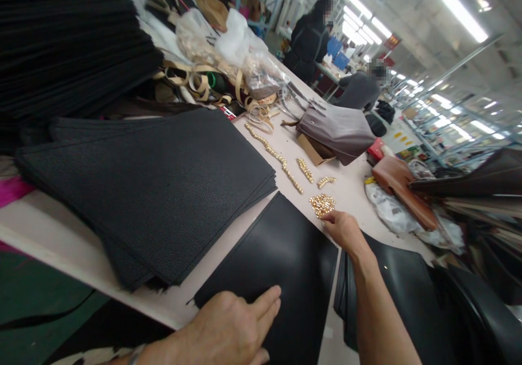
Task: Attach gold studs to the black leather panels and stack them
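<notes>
A smooth black panel (297, 245) is laid at the near edge of the table (354, 196), overlaid by the left hand (228, 321), open with fingers extended. Just beyond the panel's far edge, a pile of gold pieces (322, 204) is touched by the right hand (340, 228), its fingertips drawn together; whether a piece is pinched cannot be told. The panel is flanked by grained black panels (163, 180), stacked along the table's near edge.
</notes>
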A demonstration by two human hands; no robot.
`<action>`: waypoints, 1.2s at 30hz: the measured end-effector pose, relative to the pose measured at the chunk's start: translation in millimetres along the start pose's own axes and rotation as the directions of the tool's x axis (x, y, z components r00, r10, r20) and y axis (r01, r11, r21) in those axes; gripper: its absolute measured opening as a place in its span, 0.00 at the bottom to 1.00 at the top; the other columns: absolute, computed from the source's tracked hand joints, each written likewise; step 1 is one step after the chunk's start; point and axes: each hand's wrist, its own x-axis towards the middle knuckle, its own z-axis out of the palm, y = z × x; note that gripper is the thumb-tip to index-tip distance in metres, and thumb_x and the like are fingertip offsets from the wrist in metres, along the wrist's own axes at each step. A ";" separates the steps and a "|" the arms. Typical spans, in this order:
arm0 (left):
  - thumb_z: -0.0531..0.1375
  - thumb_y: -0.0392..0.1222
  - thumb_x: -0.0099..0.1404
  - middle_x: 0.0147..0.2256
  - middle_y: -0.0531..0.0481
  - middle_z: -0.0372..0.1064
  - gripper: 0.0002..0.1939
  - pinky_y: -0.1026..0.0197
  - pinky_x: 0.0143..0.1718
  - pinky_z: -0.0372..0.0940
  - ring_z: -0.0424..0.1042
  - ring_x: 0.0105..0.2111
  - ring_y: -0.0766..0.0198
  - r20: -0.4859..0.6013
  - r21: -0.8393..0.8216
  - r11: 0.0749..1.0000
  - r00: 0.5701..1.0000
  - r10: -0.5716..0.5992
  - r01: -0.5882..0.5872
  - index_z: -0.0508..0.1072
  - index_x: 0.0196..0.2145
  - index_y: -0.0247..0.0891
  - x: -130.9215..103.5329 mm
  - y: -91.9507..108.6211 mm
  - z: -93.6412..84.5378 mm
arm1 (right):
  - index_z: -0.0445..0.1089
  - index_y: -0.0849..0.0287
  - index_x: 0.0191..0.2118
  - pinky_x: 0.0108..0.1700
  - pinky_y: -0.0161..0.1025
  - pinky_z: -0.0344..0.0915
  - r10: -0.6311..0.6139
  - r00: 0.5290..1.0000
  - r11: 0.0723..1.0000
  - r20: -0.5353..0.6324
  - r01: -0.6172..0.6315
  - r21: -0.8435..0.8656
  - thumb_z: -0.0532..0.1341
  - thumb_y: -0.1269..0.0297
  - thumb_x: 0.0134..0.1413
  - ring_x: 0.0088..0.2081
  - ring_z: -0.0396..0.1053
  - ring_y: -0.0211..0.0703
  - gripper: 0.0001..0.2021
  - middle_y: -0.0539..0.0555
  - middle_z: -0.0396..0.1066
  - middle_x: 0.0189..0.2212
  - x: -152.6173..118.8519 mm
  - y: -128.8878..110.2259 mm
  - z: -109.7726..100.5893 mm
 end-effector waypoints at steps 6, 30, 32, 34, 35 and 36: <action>0.64 0.41 0.64 0.64 0.39 0.58 0.34 0.50 0.30 0.75 0.81 0.35 0.48 0.001 0.016 1.000 1.000 -0.002 0.002 0.61 0.65 0.33 -1.1 -1.6 4.2 | 0.80 0.60 0.42 0.38 0.36 0.69 0.010 1.000 0.996 0.025 -0.013 0.091 0.60 0.67 0.50 0.34 0.78 0.44 0.15 0.53 0.81 0.32 -12.2 23.5 0.3; 0.57 0.47 0.71 0.67 0.43 0.54 0.30 0.54 0.26 0.72 0.80 0.37 0.56 -0.025 0.151 0.986 0.997 0.078 -0.073 0.59 0.67 0.33 -0.8 -8.5 19.6 | 0.78 0.59 0.47 0.45 0.42 0.67 0.036 0.998 0.975 -0.055 -0.047 -0.216 0.57 0.70 0.58 0.43 0.78 0.54 0.15 0.61 0.81 0.40 -26.3 6.5 5.9; 0.56 0.48 0.71 0.66 0.43 0.55 0.31 0.54 0.26 0.71 0.80 0.36 0.57 -0.061 0.162 0.984 0.994 0.091 -0.080 0.59 0.67 0.33 -1.2 -8.9 23.6 | 0.79 0.58 0.46 0.45 0.41 0.67 0.022 0.999 0.982 -0.037 -0.028 -0.186 0.57 0.69 0.60 0.44 0.78 0.54 0.14 0.59 0.81 0.40 -28.0 9.9 4.7; 0.56 0.48 0.71 0.66 0.42 0.56 0.30 0.54 0.26 0.71 0.80 0.37 0.56 -0.100 0.169 0.982 0.990 0.099 -0.081 0.59 0.66 0.33 -1.7 -9.0 27.9 | 0.79 0.57 0.46 0.46 0.40 0.67 0.015 1.000 0.989 -0.026 -0.019 -0.150 0.58 0.69 0.59 0.44 0.78 0.51 0.14 0.57 0.81 0.41 -28.7 13.1 4.2; 0.56 0.48 0.71 0.66 0.42 0.57 0.30 0.54 0.26 0.71 0.80 0.37 0.56 -0.119 0.172 0.982 0.988 0.103 -0.082 0.60 0.66 0.32 -2.1 -9.1 29.7 | 0.79 0.56 0.46 0.46 0.38 0.67 0.016 1.000 0.991 -0.021 -0.019 -0.129 0.58 0.69 0.58 0.45 0.78 0.49 0.14 0.56 0.81 0.41 -28.6 14.6 3.9; 0.56 0.48 0.71 0.66 0.42 0.57 0.30 0.54 0.27 0.71 0.80 0.37 0.57 -0.135 0.174 0.981 0.985 0.110 -0.086 0.60 0.66 0.32 -2.4 -9.1 31.0 | 0.79 0.55 0.46 0.46 0.36 0.67 0.020 1.000 0.994 -0.016 -0.022 -0.109 0.59 0.69 0.58 0.44 0.78 0.47 0.14 0.54 0.81 0.41 -28.1 16.1 3.3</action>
